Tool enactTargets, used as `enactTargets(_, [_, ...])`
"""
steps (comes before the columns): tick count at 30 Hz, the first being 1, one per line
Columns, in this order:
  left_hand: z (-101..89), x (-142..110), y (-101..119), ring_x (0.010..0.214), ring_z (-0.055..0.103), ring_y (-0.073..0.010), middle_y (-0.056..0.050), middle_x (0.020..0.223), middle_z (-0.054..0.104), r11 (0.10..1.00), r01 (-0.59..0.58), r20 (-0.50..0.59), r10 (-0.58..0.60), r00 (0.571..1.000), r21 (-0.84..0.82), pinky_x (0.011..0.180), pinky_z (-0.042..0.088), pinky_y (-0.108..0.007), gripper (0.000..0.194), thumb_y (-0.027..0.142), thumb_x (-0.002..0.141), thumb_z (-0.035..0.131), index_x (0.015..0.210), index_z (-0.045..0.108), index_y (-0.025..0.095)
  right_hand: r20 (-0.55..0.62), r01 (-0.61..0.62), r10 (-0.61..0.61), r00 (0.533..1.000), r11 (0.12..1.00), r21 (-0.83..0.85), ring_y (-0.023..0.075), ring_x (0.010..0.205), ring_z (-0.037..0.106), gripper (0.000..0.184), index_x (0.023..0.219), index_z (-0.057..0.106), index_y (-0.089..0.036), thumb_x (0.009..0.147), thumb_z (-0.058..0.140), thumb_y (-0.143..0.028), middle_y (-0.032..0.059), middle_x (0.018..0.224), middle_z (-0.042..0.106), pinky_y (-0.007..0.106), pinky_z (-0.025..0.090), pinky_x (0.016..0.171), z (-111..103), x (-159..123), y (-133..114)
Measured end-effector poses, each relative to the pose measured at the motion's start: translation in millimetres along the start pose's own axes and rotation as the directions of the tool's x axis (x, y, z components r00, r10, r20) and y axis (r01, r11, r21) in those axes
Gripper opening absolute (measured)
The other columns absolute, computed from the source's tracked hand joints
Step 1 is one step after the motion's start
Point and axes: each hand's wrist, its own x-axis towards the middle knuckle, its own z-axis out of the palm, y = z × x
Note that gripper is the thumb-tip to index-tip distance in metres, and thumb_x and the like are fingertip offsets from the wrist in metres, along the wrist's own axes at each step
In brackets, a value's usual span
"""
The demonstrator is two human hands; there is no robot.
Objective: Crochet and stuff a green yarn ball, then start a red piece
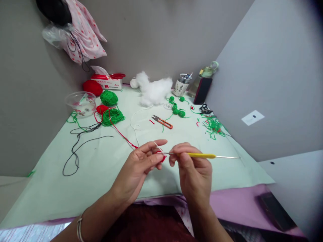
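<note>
Now right hand (194, 171) pinches crochet hook (202, 155); left hand (141, 166) pinches red yarn (121, 134)

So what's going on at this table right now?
A person is crocheting. The right hand holds a yellow-handled crochet hook, its tip at a small red piece pinched in the left hand. Red yarn runs from that piece back across the pale green cloth toward the green yarn. Orange-handled snips, white stuffing and small green balls lie farther back.
</note>
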Motion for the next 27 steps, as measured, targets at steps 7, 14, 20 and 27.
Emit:
enactTargets(7, [1.2,-3.6,-0.7,0.079,0.064,-0.0126,0.0,0.088,0.071,0.989,-0.07,0.003,0.07,0.998,0.133,0.08,0.053,-0.027,0.036,0.027,0.081,0.086,0.116,0.08,0.025,0.065,-0.124,0.117,0.991,0.984,0.125,0.0143,0.074,0.066,0.016,0.1,0.079,-0.026,0.102,0.063,-0.025,0.0031,0.094,0.075,0.03,0.056,0.069,-2.4,-2.6,5.4])
enactTargets(14, [-0.9,-5.1,2.3,0.077,0.065,-0.0121,0.0,0.089,0.068,0.986,-0.07,0.001,0.071,0.997,0.153,0.08,0.053,-0.028,0.033,0.029,0.083,0.084,0.115,0.08,0.025,0.055,-0.216,0.209,0.976,0.951,0.221,0.0148,0.066,0.066,0.02,0.091,0.071,-0.021,0.102,0.061,-0.036,0.0043,0.086,0.075,0.029,0.057,0.062,-0.9,3.4,0.1])
enactTargets(20, [-1.9,-6.7,2.5,0.077,0.065,-0.012,0.0,0.088,0.069,0.982,-0.063,0.005,0.063,0.998,0.176,0.08,0.052,-0.026,0.031,0.03,0.084,0.083,0.115,0.08,0.026,0.097,-0.133,0.122,0.988,0.984,0.118,0.0163,0.072,0.068,0.021,0.097,0.07,-0.023,0.106,0.054,-0.032,0.0045,0.093,0.076,0.033,0.058,0.067,-6.5,-1.3,-2.8])
enactTargets(27, [-3.3,-4.8,0.5,0.076,0.064,-0.0107,0.002,0.081,0.067,0.97,-0.119,0.012,0.12,0.993,0.213,0.079,0.052,-0.024,0.032,0.03,0.085,0.083,0.117,0.079,0.028,0.189,0.276,-0.234,0.954,0.93,-0.243,0.0207,0.089,0.071,0.026,0.113,0.071,-0.026,0.105,0.049,-0.013,0.0058,0.098,0.076,0.037,0.058,0.077,-8.9,-9.5,-9.0])
